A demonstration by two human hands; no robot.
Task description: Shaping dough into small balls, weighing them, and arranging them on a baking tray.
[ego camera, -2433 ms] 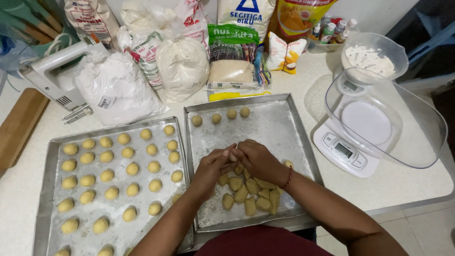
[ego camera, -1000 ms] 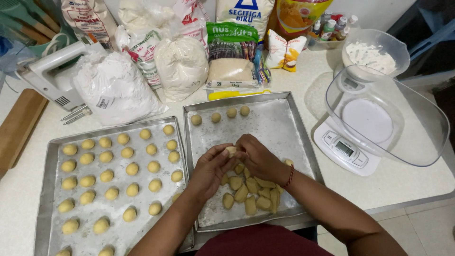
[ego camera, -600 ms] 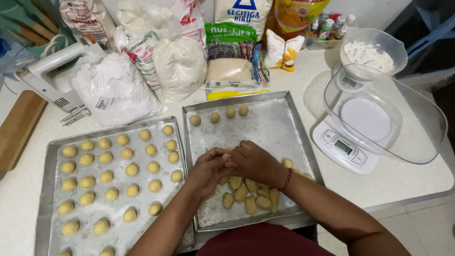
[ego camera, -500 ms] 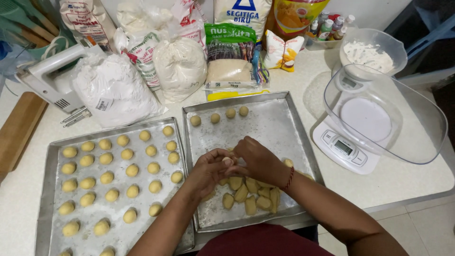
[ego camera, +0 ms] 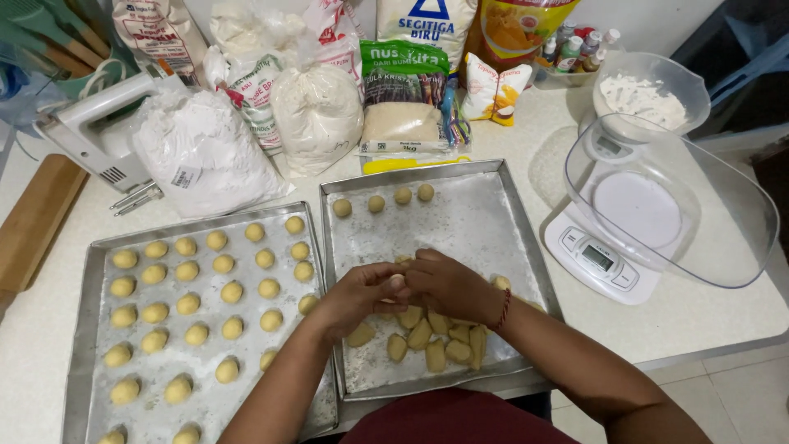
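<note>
While both hands met over the right baking tray [ego camera: 526,238], a small piece of dough [ego camera: 400,261] sat pinched between them.

The left hand [ego camera: 362,292] and right hand [ego camera: 448,284] were cupped narrow, fingertips touching around the dough above a heap of cut dough pieces [ego camera: 431,341] at the tray's near edge. Four dough balls [ego camera: 385,200] lined its far edge; the left tray [ego camera: 90,271] carried rows of balls.

Kitchen scale [ego camera: 604,251] under clear bowl [ego camera: 699,222]; hand mixer [ego camera: 94,136]; flour bags [ego camera: 205,152].
</note>
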